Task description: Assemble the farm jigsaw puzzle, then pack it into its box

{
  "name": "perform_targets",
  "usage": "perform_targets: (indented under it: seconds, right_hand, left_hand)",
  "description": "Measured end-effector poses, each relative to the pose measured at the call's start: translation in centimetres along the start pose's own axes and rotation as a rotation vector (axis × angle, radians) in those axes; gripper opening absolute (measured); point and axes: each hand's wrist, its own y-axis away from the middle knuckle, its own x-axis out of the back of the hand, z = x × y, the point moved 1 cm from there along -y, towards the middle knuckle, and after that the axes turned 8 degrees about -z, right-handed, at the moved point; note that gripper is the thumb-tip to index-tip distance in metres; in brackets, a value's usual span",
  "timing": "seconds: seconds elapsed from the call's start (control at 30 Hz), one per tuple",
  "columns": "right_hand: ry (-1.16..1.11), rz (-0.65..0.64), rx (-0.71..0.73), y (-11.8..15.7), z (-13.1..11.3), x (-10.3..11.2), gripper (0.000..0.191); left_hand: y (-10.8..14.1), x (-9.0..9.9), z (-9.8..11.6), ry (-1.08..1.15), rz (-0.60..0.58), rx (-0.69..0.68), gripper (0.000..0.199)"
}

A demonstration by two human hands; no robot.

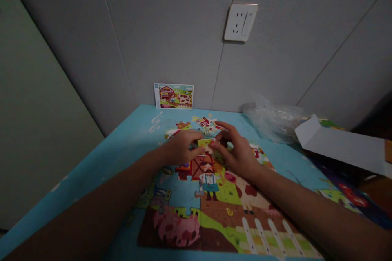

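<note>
1) Both forearms reach in from near left and near right, hands meeting mid-scene over the far part of the puzzle [219,216]
2) Left hand [182,147]: fingers curled, thumb and index in a narrow pinch at the left edge of a puzzle piece [203,143]
3) Right hand [237,151]: thumb on the right edge of same piece, index arched out toward the far side, other fingers bent
4) Piece sits between the hands; yellow-green with paler part and a little red, partly covered by fingers; can't tell if it touches the puzzle below
5) Puzzle is partly joined: hatted figure in teal apron at centre, pink pig near left, patched cow at right, white fence near right; blue tabletop [92,195] shows in a gap on the left
6) Picture card [176,96] leans on wall at far side; clear plastic bag [272,120] far right
</note>
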Motion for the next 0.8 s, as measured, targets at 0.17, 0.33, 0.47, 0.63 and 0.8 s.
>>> perform_targets:
  seconds: [0.17, 0.33, 0.47, 0.63, 0.8]
  right_hand:
    - [-0.021, 0.050, 0.037, -0.1, -0.1, -0.1, 0.041]
    - [0.123, -0.066, -0.018, -0.3, 0.0, -0.1, 0.021]
    - [0.151, -0.067, -0.081, -0.4, 0.1, 0.0, 0.035]
    - [0.101, -0.145, -0.043, -0.3, -0.1, 0.0, 0.036]
    - [0.027, -0.272, 0.117, -0.2, -0.5, -0.2, 0.032]
  left_hand:
    - [-0.1, 0.1, 0.3, 0.088, 0.022, -0.039, 0.023]
    - [-0.2, 0.8, 0.1, 0.269, 0.130, 0.080, 0.023]
    - [-0.2, 1.0, -0.3, 0.369, 0.036, 0.115, 0.026]
    - [0.0, 1.0, -0.2, 0.424, 0.025, 0.028, 0.024]
    - [0.5, 1.2, -0.1, 0.519, -0.147, 0.021, 0.015]
